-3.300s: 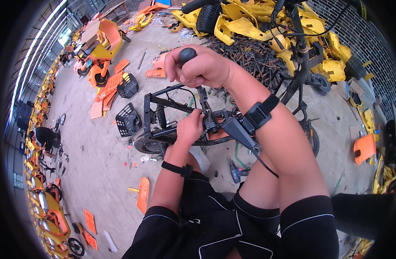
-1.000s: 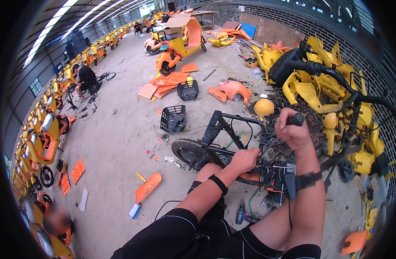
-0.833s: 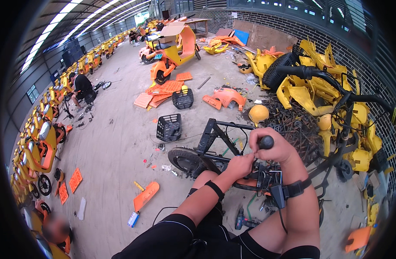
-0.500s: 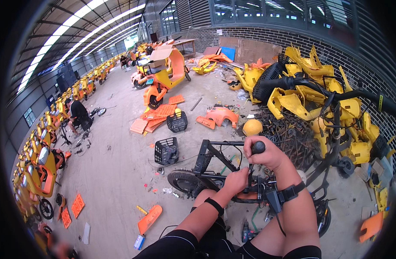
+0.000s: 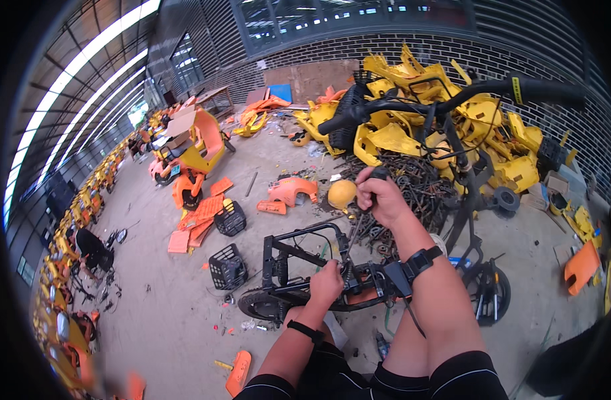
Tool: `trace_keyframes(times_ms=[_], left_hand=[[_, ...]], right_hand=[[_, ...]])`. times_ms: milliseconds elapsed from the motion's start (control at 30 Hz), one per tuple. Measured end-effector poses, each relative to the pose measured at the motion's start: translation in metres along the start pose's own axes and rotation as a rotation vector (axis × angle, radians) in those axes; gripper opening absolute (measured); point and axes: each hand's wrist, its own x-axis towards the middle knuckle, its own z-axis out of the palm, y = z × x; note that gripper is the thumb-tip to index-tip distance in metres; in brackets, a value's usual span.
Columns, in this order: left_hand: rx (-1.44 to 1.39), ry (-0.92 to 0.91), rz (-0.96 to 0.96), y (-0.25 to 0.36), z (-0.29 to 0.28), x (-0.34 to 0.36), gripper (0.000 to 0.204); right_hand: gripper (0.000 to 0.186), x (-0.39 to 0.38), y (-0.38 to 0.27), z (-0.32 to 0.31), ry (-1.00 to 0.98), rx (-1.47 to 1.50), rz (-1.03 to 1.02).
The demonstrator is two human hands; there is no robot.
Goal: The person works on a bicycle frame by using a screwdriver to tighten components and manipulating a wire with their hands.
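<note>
The black frame [image 5: 302, 252] of a two-wheeler was standing in front of the person's knees, and it serves here as the reference for all places. Above the frame, the right hand [image 5: 383, 197] was closed around a black-handled tool [image 5: 379, 173], whose shaft pointed down to the frame's middle part. The left hand [image 5: 327, 285] was lower, at this middle part of the frame, with its fingers bent and near together; I cannot tell if they were gripping the shaft, the frame or a small piece. A tyred wheel [image 5: 260, 305] was at the frame's left end. To the left of the frame, a black basket [image 5: 228, 267] lay on the floor. Beyond the frame there were a round yellow piece [image 5: 341, 194] and, just beside it, a heap of dark metal parts [image 5: 412, 208]. Yellow panels [image 5: 475, 143] were piled farther behind the frame, to its right.
</note>
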Motion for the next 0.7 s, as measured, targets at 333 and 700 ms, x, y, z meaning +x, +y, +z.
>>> trace_keyframes(times_ms=[333,700], left_hand=[[-0.042,-0.023,-0.049,-0.002,-0.008,-0.005,0.012],[-0.082,-0.054,-0.031,-0.004,-0.008,0.000,0.012]], right_hand=[[0.010,-0.003,0.008,0.025,0.273,-0.142,-0.112],[0.015,-0.004,0.022,0.054,0.468,-0.248,-0.246]])
